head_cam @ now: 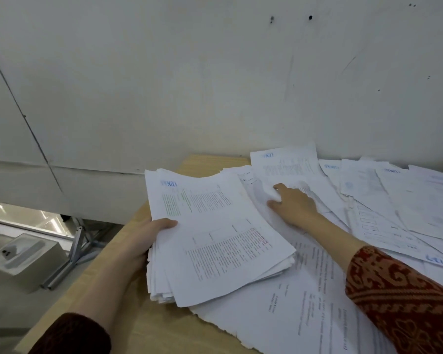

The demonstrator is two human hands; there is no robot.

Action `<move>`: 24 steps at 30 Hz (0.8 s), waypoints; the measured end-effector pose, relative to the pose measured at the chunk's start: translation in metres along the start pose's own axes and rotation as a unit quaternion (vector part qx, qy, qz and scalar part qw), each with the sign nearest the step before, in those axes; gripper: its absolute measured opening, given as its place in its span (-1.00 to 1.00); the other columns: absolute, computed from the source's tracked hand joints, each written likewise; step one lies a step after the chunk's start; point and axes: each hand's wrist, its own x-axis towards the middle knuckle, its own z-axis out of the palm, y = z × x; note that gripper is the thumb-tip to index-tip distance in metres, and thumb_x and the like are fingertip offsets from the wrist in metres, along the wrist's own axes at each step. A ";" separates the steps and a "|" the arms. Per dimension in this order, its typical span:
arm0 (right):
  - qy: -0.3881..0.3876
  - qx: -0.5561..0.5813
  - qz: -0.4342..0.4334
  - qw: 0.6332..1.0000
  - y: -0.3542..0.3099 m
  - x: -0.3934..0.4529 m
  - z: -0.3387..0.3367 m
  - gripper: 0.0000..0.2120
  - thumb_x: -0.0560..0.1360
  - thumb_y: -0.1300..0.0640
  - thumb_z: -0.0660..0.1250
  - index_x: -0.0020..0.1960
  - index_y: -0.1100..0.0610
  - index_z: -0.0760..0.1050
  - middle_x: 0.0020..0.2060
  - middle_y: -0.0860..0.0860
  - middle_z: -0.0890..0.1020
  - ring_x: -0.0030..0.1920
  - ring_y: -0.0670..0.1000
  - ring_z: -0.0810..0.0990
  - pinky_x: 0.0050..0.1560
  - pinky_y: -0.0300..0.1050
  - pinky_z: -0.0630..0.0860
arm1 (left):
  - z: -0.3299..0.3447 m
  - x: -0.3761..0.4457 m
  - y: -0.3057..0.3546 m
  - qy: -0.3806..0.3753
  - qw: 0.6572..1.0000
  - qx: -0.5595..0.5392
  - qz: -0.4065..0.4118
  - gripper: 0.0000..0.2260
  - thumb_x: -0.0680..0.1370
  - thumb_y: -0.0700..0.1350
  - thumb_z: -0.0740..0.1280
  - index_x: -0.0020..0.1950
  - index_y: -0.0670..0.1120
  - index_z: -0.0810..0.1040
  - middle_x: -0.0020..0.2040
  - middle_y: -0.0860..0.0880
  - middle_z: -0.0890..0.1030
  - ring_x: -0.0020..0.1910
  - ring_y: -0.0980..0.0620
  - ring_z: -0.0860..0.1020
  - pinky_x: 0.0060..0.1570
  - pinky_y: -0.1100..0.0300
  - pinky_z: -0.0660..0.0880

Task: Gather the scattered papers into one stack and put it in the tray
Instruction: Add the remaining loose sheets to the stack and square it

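Note:
My left hand [149,236] grips a thick stack of printed papers [215,233] by its left edge, thumb on top, fingers underneath. The stack hangs partly over the wooden table's left edge. My right hand [292,203] reaches across to loose sheets behind the stack and pinches a crumpled white sheet [274,185] between thumb and fingers. Scattered papers [394,205] cover the table from the middle to the right edge of view, overlapping one another. No tray shows on the table.
The light wooden table [128,251] stands against a white wall [215,85]. Off its left edge, lower down, sits a pale box-like container [23,254] with small dark items on it, beside a metal frame [72,251].

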 end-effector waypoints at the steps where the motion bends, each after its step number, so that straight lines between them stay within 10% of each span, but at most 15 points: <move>1: 0.049 0.021 -0.012 0.998 0.002 -0.001 -0.002 -0.68 0.57 0.06 0.14 0.30 0.11 0.38 0.06 0.12 0.58 -0.07 0.11 0.51 -0.16 -0.10 0.42 | 0.000 0.000 0.000 -0.001 1.000 -0.011 -0.001 -0.68 0.57 -0.29 0.24 0.30 -0.06 0.43 0.12 -0.07 0.63 -0.01 -0.13 0.64 -0.15 0.02 0.56; 6: 0.123 0.160 -0.106 0.974 -0.032 -0.037 -0.031 -0.70 0.54 0.28 0.15 0.17 0.08 0.53 -0.08 0.16 0.65 -0.17 0.15 0.54 -0.24 -0.06 0.41 | 0.001 -0.002 0.001 0.019 0.999 -0.027 -0.016 -0.78 0.60 -0.19 0.23 0.24 -0.06 0.46 0.06 -0.07 0.63 -0.01 -0.13 0.62 -0.11 0.01 0.53; 11: -0.060 0.026 -0.299 0.952 -0.104 -0.118 -0.034 -0.76 0.53 0.15 0.18 0.15 0.03 0.51 0.07 0.06 0.61 0.04 0.13 0.53 -0.06 -0.06 0.43 | 0.006 0.000 0.004 0.032 0.998 -0.050 -0.021 -0.66 0.53 0.15 0.28 0.19 -0.03 0.51 0.05 -0.08 0.66 0.00 -0.12 0.63 -0.13 0.01 0.53; 14: -0.181 0.034 -0.350 0.918 -0.113 -0.139 -0.034 -0.67 0.57 -0.05 0.18 0.26 0.07 0.43 0.24 0.03 0.51 0.19 0.04 0.45 0.14 -0.04 0.39 | 0.007 -0.004 0.001 0.037 0.999 -0.036 0.000 -0.69 0.54 -0.07 0.34 0.26 -0.13 0.49 0.11 -0.15 0.63 -0.02 -0.15 0.62 -0.05 -0.02 0.54; 18: -0.178 0.162 -0.229 0.943 -0.076 -0.116 -0.051 -0.62 0.55 -0.09 0.23 0.32 0.02 0.40 0.28 -0.01 0.47 0.28 -0.02 0.42 0.30 -0.15 0.31 | 0.005 -0.011 -0.001 0.031 0.999 -0.018 0.019 -0.70 0.58 -0.23 0.28 0.32 -0.14 0.43 0.16 -0.14 0.59 0.02 -0.11 0.60 -0.12 0.06 0.53; 24: -0.188 -0.054 -0.021 0.980 0.012 -0.102 -0.065 -0.43 0.49 -0.12 0.30 0.37 0.17 0.31 0.29 0.10 0.41 0.26 0.09 0.41 0.07 -0.14 0.33 | 0.004 -0.013 -0.001 0.044 0.997 -0.040 0.043 -0.73 0.58 -0.21 0.28 0.27 -0.06 0.42 -0.01 -0.01 0.61 -0.08 -0.03 0.61 -0.20 0.11 0.52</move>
